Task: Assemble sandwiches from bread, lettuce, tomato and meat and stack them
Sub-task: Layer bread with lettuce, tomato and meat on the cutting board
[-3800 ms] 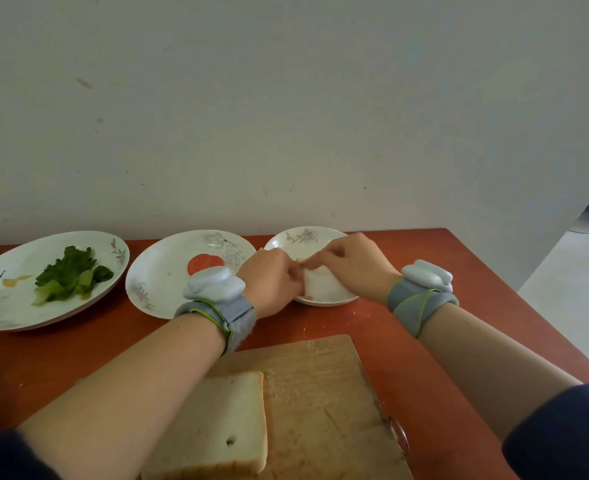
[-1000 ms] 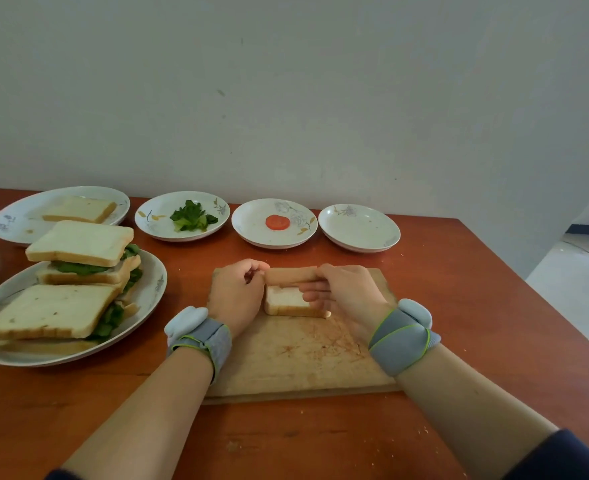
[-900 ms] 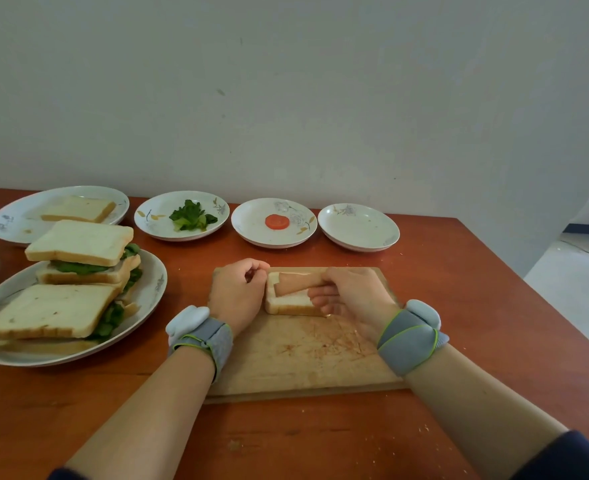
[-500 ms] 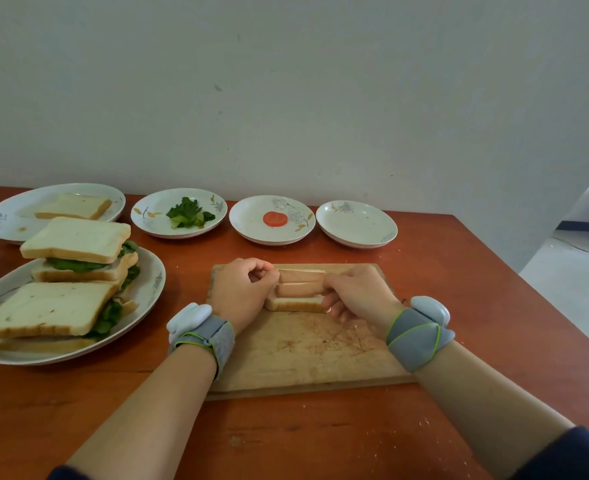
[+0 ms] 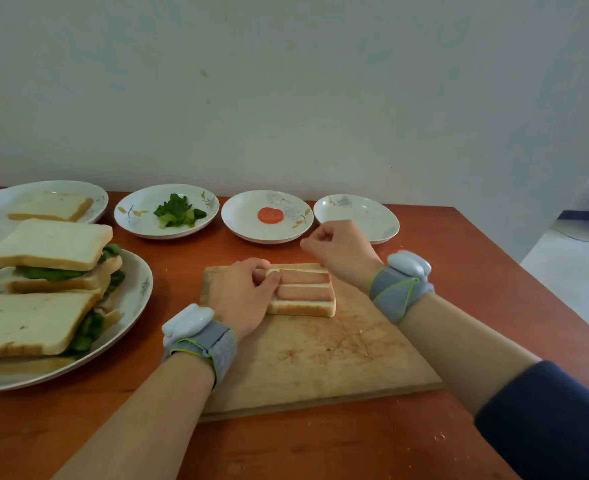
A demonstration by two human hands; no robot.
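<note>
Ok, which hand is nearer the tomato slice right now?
Right. The right hand hovers just right of the tomato slice, beside its plate; the left hand rests nearer the camera, on the meat-topped bread.

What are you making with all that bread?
Sandwiches. A bread slice lies on the cutting board with two meat strips on top. The left hand touches the slice's left edge; the right hand hovers curled beyond it, holding nothing visible. Finished sandwiches are stacked on the big plate. Lettuce and a tomato slice wait on small plates.
</note>
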